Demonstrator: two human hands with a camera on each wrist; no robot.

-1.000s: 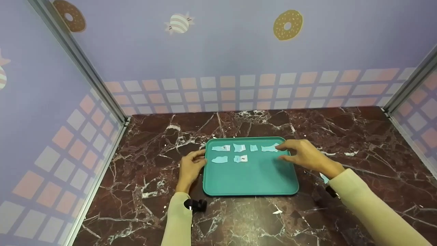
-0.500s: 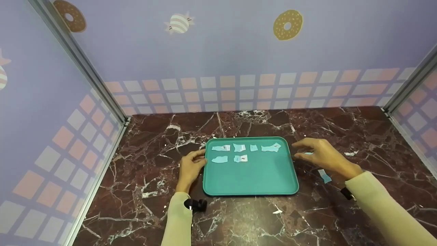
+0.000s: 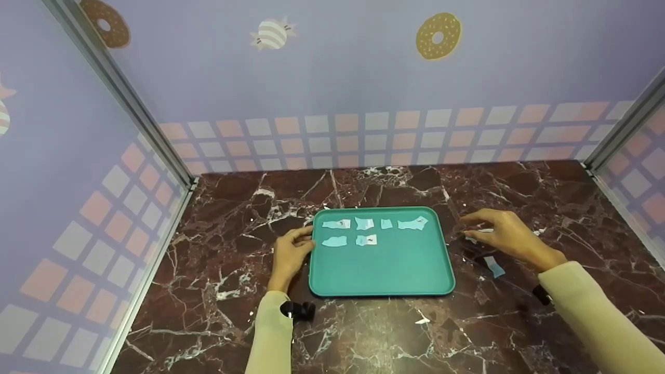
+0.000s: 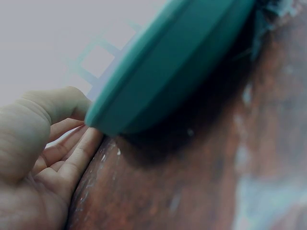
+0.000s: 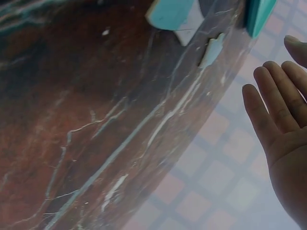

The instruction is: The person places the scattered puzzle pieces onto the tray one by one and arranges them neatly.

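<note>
A green tray point(image 3: 382, 275) lies on the marble table. My left hand point(image 3: 288, 254) touches its left edge with relaxed fingers and thumb; in the left wrist view the fingertips meet the tray's rim point(image 4: 120, 105). Several flat light-blue pieces with irregular edges, such as one piece point(image 3: 412, 223) at the upper right, lie in two rows on the tray. My right hand point(image 3: 504, 234) hovers right of the tray, its thumb and fingers apart around nothing. A small piece point(image 5: 211, 51) lies near it, partly hidden in the head view. A blue-and-white piece point(image 3: 493, 266) rests nearer me.
A white fleck point(image 3: 422, 321) shows on the dark red marble table point(image 3: 374, 337) in front of the tray. Lilac walls point(image 3: 353, 67) with tile and sweet patterns enclose the back and sides. Black wrist cameras point(image 3: 298, 310) sit on both sleeves.
My right hand has moved right, away from the tray's upper right piece and out over the table. That piece stays on the tray. My left hand has not moved.
</note>
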